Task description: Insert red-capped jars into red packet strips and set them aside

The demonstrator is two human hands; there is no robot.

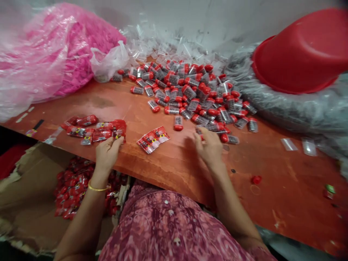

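My left hand (pixel 108 150), with a yellow bangle at the wrist, is closed at the near end of a group of small red wrapped bottles (pixel 84 121). Its fingertips pinch a red printed wrapper (pixel 119 127). My right hand (pixel 211 148) is curled at the front edge of a heap of clear, red-capped bottles (pixel 187 92) with dark contents. A red-capped bottle shows partly between its fingers; the rest is hidden. Between my hands lie flat red printed wrappers (pixel 153 139), fanned out. One red-capped bottle (pixel 178 123) lies apart, just beyond them.
A pink-filled plastic bag (pixel 73 47) stands at back left. Clear plastic pieces (pixel 163 47) lie behind the heap. At right, a red tub (pixel 301 50) rests on a grey plastic bag (pixel 293 98). A cardboard box (pixel 32 192) of red wrapped bottles sits below the table edge.
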